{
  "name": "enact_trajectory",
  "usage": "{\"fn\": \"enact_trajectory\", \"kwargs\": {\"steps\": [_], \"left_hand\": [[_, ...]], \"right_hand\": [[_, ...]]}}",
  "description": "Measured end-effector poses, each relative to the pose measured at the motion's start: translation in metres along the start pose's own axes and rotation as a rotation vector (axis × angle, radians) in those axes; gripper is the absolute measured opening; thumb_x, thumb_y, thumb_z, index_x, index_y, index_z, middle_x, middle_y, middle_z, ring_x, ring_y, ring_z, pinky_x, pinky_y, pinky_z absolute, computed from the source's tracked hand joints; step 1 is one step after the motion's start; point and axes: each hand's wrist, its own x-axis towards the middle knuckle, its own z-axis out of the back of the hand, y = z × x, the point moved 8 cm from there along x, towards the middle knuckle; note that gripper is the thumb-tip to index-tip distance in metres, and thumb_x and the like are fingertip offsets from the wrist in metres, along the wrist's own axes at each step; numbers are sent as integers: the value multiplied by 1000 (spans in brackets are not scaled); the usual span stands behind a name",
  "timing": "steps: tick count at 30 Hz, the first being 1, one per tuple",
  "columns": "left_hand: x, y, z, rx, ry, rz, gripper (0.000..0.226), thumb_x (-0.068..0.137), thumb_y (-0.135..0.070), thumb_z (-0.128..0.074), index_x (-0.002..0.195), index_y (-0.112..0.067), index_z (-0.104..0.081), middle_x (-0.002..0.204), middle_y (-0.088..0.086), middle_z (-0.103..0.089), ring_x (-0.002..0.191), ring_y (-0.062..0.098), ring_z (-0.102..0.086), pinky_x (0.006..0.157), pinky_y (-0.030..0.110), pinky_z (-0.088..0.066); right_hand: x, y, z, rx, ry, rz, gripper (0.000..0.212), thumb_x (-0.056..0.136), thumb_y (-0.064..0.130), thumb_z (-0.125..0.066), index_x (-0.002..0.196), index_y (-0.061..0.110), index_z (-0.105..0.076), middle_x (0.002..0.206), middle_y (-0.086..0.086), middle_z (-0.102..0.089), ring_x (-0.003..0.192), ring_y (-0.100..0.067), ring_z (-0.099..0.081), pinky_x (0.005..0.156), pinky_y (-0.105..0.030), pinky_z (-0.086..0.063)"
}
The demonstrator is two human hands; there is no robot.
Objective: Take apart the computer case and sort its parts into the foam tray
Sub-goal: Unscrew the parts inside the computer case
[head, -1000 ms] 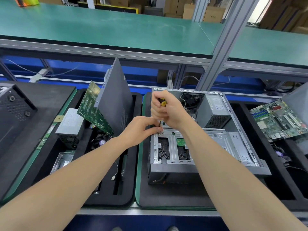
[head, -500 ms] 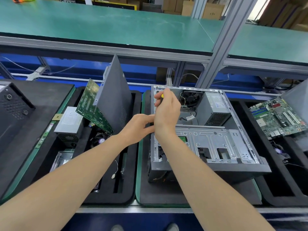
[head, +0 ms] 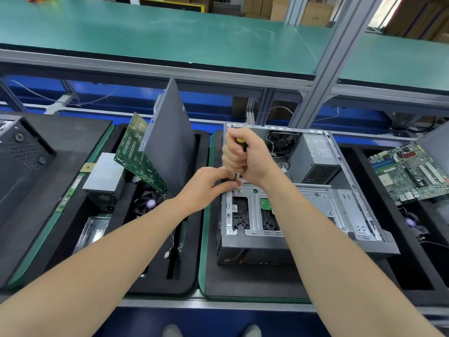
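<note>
Gripping the tool: right hand (head: pixel 245 159) is fisted round the yellow-and-black handle of the screwdriver (head: pixel 241 141), which stands pretty much upright.
left hand (head: pixel 209 188): tucked just under the right one, fingertips pinching the shaft low down, so the hands are nearly touching.
computer case (head: pixel 267 246): lying open on its side, right under both hands; the driver tip meets the far-left corner of the drive cage (head: pixel 306 198).
inside the case: fan (head: pixel 281 142) and power supply (head: pixel 315 156) at the back.
foam tray (head: pixel 189 285): just left of the case, holding an upright side panel (head: pixel 170 147) and a tilted green board (head: pixel 138 154).
</note>
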Motion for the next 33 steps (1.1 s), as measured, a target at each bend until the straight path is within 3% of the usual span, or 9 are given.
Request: {"fn": "enact_trajectory", "kwargs": {"steps": [3, 9, 14, 16, 18, 22, 27, 31, 33], "left_hand": [[-1, -2, -1, 4, -5, 7, 16, 99, -29, -64, 109, -24, -76, 96, -12, -74, 89, 13, -66, 83, 32, -51], [-1, -5, 2, -11, -29, -37, 12, 98, -28, -66, 101, -24, -77, 86, -18, -69, 84, 6, -63, 73, 10, -43], [1, -1, 1, -10, -21, -71, 16, 98, -32, -64, 105, -24, -76, 97, -16, -72, 92, 7, -66, 79, 9, -45], [0, -6, 2, -20, -35, -117, 14, 97, -30, -62, 106, -29, -73, 97, -23, -70, 90, 0, -65, 77, 5, -43], [-3, -17, 6, -12, -96, -176, 19, 89, -21, -60, 102, -35, -63, 89, -35, -63, 82, -12, -59, 67, -1, -38], [-6, -25, 9, 4, -177, -242, 33, 78, -14, -48, 100, -38, -42, 87, -36, -56, 85, -2, -47, 52, 5, -36], [-1, -21, 5, 67, -65, -223, 24, 91, -22, -57, 105, -41, -54, 90, -44, -58, 84, -17, -56, 75, -1, -36], [4, -4, -3, 85, -2, -159, 16, 99, -40, -55, 104, -30, -67, 93, -19, -69, 83, 11, -63, 77, 32, -50], [3, -2, -3, 107, -11, -138, 19, 99, -41, -55, 101, -27, -68, 93, -18, -69, 85, 11, -62, 81, 31, -48]], "right_hand": [[1, 2, -2, 38, 100, -42, 53, 103, 25, -36, 50, 22, -41, 47, 4, -20, 43, -13, -13, 48, -33, -7], [-2, 7, -4, 37, 93, -3, 43, 98, 22, -36, 56, 17, -44, 51, -1, -16, 45, -15, -14, 48, -32, -12], [-19, 20, 9, -184, -378, 196, 23, 96, 6, -51, 75, 2, -61, 61, -15, -51, 55, -26, -49, 55, -35, -45], [-32, 20, 9, -196, -616, 247, 20, 94, 6, -55, 77, 6, -66, 66, -9, -61, 64, -21, -60, 63, -38, -54], [-40, 15, 5, -184, -773, 258, 22, 95, 12, -55, 77, 12, -67, 67, 2, -65, 69, -15, -62, 68, -36, -54], [-45, 7, -2, -202, -924, 257, 35, 103, 23, -51, 67, 21, -51, 60, 12, -50, 61, -7, -45, 63, -27, -38], [-37, 12, 2, -154, -777, 312, 38, 97, 8, -49, 63, 15, -34, 59, 2, -30, 59, -16, -25, 57, -33, -24], [-30, 13, 5, -66, -583, 257, 44, 97, 9, -50, 58, 17, -31, 52, 4, -26, 49, -14, -20, 48, -25, -21], [-25, 12, 7, -38, -486, 183, 48, 102, 17, -52, 59, 16, -31, 52, 2, -23, 46, -14, -18, 46, -24, -18]]}}
